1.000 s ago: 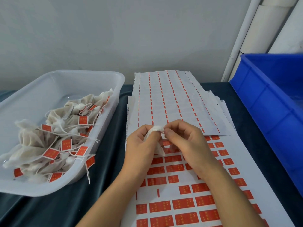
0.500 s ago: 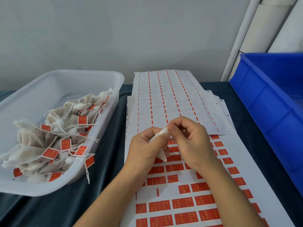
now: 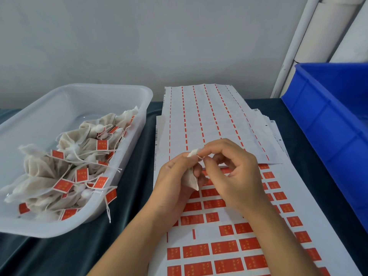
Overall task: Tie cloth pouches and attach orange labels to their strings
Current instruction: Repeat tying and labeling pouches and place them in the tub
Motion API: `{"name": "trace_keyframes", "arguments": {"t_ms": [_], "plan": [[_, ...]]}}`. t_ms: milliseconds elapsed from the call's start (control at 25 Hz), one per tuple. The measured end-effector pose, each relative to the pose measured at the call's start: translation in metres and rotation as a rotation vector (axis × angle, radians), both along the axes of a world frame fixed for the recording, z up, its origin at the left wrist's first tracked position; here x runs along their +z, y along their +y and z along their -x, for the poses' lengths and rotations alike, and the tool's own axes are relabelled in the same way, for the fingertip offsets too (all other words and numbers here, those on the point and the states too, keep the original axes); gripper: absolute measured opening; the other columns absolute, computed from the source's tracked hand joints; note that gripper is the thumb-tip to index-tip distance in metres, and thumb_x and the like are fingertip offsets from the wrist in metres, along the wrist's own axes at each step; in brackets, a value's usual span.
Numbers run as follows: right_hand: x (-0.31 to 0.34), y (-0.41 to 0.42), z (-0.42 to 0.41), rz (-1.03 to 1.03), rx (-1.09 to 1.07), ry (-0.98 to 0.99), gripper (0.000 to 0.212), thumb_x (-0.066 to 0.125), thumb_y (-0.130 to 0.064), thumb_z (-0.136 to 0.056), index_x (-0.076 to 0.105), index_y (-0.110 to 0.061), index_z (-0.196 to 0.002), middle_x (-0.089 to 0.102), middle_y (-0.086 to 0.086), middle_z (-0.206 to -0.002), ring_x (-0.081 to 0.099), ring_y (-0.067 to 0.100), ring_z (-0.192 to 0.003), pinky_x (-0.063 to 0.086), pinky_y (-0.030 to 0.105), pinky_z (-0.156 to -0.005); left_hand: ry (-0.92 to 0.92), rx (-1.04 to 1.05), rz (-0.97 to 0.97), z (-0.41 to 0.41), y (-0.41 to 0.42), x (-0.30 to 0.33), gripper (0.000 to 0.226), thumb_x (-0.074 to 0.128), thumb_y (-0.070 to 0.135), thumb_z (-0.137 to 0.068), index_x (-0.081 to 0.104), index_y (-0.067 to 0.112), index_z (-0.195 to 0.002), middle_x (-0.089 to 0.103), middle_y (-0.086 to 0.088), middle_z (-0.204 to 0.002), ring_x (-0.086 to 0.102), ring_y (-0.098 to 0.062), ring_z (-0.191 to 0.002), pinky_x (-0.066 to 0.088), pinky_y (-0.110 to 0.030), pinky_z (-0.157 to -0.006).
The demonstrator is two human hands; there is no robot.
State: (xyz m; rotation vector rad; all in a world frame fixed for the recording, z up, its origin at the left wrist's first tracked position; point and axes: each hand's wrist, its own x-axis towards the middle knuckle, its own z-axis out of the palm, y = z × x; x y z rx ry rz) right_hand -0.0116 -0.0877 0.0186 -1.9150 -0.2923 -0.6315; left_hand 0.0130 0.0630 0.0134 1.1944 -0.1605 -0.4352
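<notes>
Since the earlier frame the right hand (image 3: 235, 172) has opened a little while it pinches the top of the cloth pouch (image 3: 191, 177), which the left hand (image 3: 175, 182) grips above the label sheet (image 3: 229, 248). Its string is too small to see. Beside them stand the clear tray (image 3: 127, 156) of finished pouches and the cut-off blue bin (image 3: 326, 124) on the tabletop (image 3: 35, 253).

A table (image 3: 127, 250) covered in dark teal cloth carries everything here. On its left sits a clear plastic tub (image 3: 119, 100) (pouches with orange labels are heaped inside), and down the middle lies a stack of label sheets (image 3: 322, 196), the upper one stripped to white backing, the nearer one partly filled with orange stickers. A blue crate (image 3: 318, 120) stands along the right edge.
</notes>
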Motion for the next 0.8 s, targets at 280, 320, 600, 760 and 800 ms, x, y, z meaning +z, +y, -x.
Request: {"name": "trace_keyframes", "arguments": {"t_ms": [280, 320, 600, 760, 800], "plan": [[0.000, -0.001, 0.001, 0.067, -0.022, 0.027, 0.014, 0.075, -0.026, -0.088, 0.075, -0.025, -0.102, 0.070, -0.016, -0.102, 0.068, 0.013, -0.082, 0.057, 0.017, -0.069, 0.049, 0.027, 0.007, -0.001, 0.002, -0.002, 0.028, 0.058, 0.025, -0.103, 0.067, 0.012, -0.080, 0.059, -0.008, -0.078, 0.062, -0.025, -0.083, 0.056, -0.050, -0.096], [-0.001, -0.001, 0.000, 0.099, -0.046, 0.018, 0.013, 0.077, -0.025, -0.089, 0.075, -0.024, -0.101, 0.071, -0.015, -0.101, 0.067, 0.011, -0.081, 0.057, 0.015, -0.070, 0.056, 0.037, 0.006, -0.001, 0.001, -0.001, 0.028, 0.058, 0.024, -0.103, 0.068, 0.012, -0.080, 0.060, -0.008, -0.078, 0.062, -0.027, -0.085, 0.055, -0.053, -0.098], [-0.010, -0.001, -0.002, 0.352, -0.145, -0.035, 0.014, 0.075, -0.021, -0.091, 0.075, -0.020, -0.105, 0.074, -0.007, -0.101, 0.060, -0.005, -0.082, 0.046, -0.002, -0.077, 0.010, 0.152, -0.181, 0.000, -0.003, -0.002, 0.028, 0.063, 0.027, -0.103, 0.073, 0.003, -0.094, 0.075, -0.019, -0.090, 0.075, -0.033, -0.086, 0.064, -0.048, -0.088], [-0.011, 0.000, -0.001, 0.332, -0.131, 0.013, 0.013, 0.070, -0.023, -0.093, 0.070, -0.022, -0.106, 0.070, -0.013, -0.098, 0.059, -0.009, -0.078, 0.043, -0.005, -0.075, -0.020, 0.175, -0.281, -0.002, -0.001, -0.001, 0.030, 0.066, 0.030, -0.100, 0.074, 0.002, -0.093, 0.075, -0.018, -0.085, 0.075, -0.031, -0.079, 0.065, -0.050, -0.085], [-0.011, 0.001, -0.001, 0.313, -0.132, 0.031, 0.012, 0.067, -0.025, -0.094, 0.067, -0.023, -0.106, 0.066, -0.017, -0.095, 0.059, -0.010, -0.076, 0.043, -0.005, -0.074, -0.038, 0.175, -0.320, -0.002, -0.001, -0.001, 0.031, 0.066, 0.032, -0.100, 0.073, 0.003, -0.093, 0.075, -0.019, -0.084, 0.075, -0.034, -0.078, 0.065, -0.050, -0.084]]}}
